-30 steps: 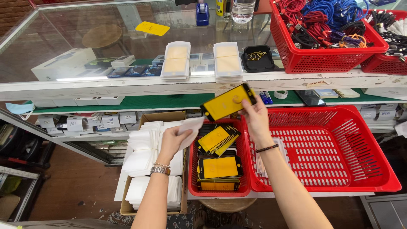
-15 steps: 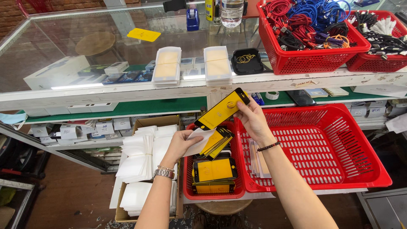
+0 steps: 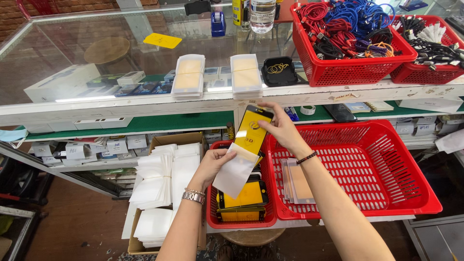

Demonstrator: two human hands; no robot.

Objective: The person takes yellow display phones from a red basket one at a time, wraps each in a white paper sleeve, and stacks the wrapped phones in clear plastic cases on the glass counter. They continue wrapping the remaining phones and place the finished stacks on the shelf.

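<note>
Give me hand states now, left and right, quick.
Left hand: closed on the white sleeve.
Right hand: closed on the yellow-and-black card, its lower end at the sleeve's mouth.

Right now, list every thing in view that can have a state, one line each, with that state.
Left hand: holding the white paper sleeve by its edge.
Right hand: gripping the yellow-and-black screen protector card, its lower end in the sleeve's mouth.
Small red plastic basket: stacked with yellow cards.
Large red plastic basket: nearly bare, a few flat sleeves at its left.
Brown cardboard box: open, holding white sleeves.
Clear plastic bottle: upright.
</note>
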